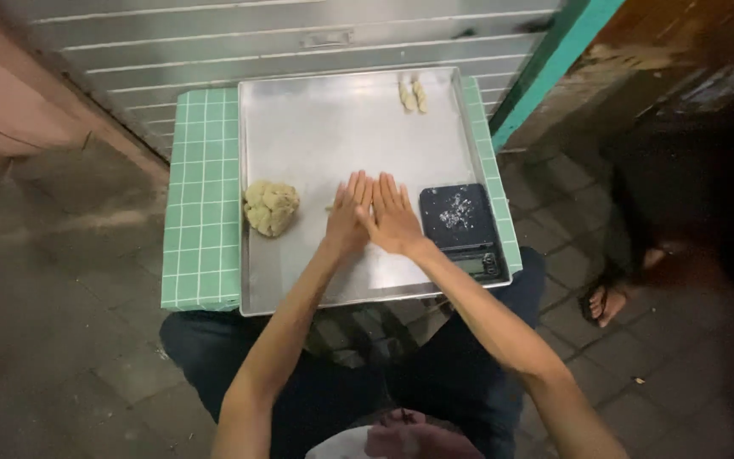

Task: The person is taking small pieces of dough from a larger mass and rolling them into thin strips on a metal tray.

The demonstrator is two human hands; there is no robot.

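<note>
On the left edge, a green-tiled worktop (201, 212) peeks out from under one big metal tray (333, 119). One lump of dough (271, 206) sits on the tray's left side, well apart from the hands. The left hand (347, 214) and right hand (392, 214) lie flat, fingers straight and together, pressed side by side on the tray; whatever is beneath the palms is hidden. Two small shaped dough pieces (413, 95) rest at the far edge. Right, one dark scale (462, 228) dusted with crumbs, its display unreadable.

Bare forearms, no sleeves or rings, dark trousers (324, 391).
</note>
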